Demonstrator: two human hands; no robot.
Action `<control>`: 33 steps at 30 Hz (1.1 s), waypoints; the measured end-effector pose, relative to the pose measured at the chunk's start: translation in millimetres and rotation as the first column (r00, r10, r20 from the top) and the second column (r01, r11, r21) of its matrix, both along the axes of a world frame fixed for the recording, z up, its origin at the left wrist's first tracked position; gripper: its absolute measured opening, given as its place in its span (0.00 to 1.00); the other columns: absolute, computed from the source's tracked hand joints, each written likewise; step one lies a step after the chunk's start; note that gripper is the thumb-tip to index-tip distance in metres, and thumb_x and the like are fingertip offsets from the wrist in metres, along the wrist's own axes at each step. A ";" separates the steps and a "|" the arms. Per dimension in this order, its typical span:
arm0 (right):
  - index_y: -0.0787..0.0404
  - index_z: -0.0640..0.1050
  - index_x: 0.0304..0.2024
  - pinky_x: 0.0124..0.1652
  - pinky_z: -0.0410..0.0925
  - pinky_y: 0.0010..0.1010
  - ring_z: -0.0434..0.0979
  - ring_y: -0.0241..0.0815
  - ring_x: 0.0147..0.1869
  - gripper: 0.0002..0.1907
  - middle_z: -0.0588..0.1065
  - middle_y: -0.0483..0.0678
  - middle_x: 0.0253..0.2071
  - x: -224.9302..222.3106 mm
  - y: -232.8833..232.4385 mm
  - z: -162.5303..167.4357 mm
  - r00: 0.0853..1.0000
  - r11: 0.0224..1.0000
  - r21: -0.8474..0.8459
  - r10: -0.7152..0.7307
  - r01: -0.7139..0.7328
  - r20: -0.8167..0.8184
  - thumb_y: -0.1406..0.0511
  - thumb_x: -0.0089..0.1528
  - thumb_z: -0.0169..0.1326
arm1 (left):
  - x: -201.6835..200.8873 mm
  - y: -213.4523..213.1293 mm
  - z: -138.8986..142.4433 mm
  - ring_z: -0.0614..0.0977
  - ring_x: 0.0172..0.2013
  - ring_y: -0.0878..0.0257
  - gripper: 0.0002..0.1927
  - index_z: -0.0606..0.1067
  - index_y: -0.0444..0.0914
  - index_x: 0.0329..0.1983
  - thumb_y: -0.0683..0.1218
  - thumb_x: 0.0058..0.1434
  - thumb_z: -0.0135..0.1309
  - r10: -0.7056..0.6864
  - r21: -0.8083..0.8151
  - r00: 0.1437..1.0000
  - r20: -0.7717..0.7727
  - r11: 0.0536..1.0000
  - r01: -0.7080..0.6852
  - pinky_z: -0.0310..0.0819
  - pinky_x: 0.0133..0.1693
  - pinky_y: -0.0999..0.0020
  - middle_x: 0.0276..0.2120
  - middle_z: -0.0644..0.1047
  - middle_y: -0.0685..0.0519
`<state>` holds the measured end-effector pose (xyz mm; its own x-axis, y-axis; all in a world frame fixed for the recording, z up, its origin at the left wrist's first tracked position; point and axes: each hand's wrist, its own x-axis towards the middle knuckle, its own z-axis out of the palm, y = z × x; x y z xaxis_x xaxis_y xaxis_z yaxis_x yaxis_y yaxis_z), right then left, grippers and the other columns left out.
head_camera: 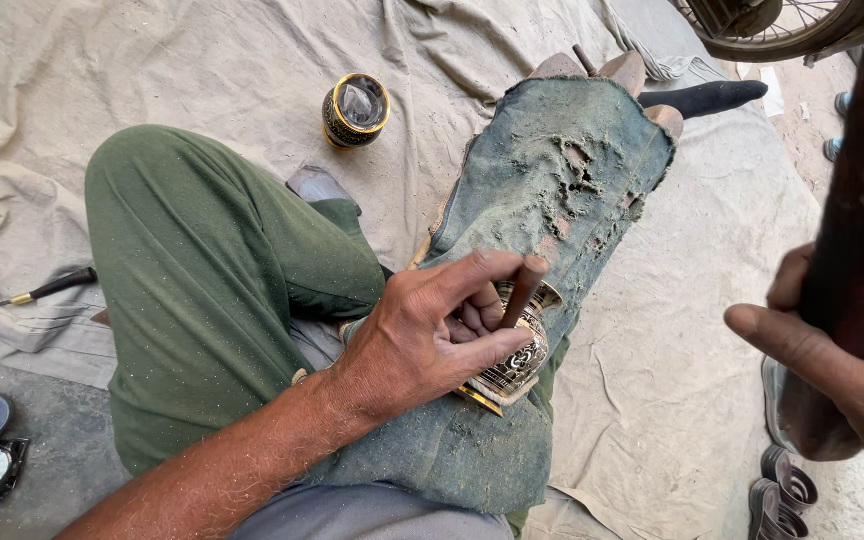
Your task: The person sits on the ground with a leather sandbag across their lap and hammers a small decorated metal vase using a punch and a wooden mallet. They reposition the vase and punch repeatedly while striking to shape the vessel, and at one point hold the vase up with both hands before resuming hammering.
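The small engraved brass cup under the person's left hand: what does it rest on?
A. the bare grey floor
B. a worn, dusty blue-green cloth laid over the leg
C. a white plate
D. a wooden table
B: the small engraved brass cup lies on the worn, dusty blue-green cloth spread over the leg, with the left hand pressing a thin dark rod against it.

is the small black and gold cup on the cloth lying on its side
No, the black and gold cup stands upright on the cloth, its open mouth facing up, apart from the left hand.
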<state>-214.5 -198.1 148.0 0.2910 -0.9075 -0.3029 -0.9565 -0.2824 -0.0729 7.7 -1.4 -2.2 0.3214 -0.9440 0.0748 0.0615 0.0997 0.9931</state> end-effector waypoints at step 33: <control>0.62 0.75 0.62 0.36 0.78 0.38 0.83 0.45 0.35 0.29 0.77 0.55 0.37 35.3 -16.7 11.6 0.929 0.921 0.119 0.371 -0.370 0.014 0.71 0.58 0.64 | 1.0 -6.4 6.7 0.77 0.26 0.75 0.26 0.76 0.40 0.58 0.44 0.56 0.69 0.034 0.128 0.995 -0.095 0.992 -0.022 0.78 0.29 0.77 0.27 0.76 0.59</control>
<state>-179.2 -214.8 159.6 0.5964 -0.6934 -0.4045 -0.7860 -0.6066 -0.1189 8.7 -7.8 4.5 0.3476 -0.9345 -0.0772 0.1569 -0.0232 0.9873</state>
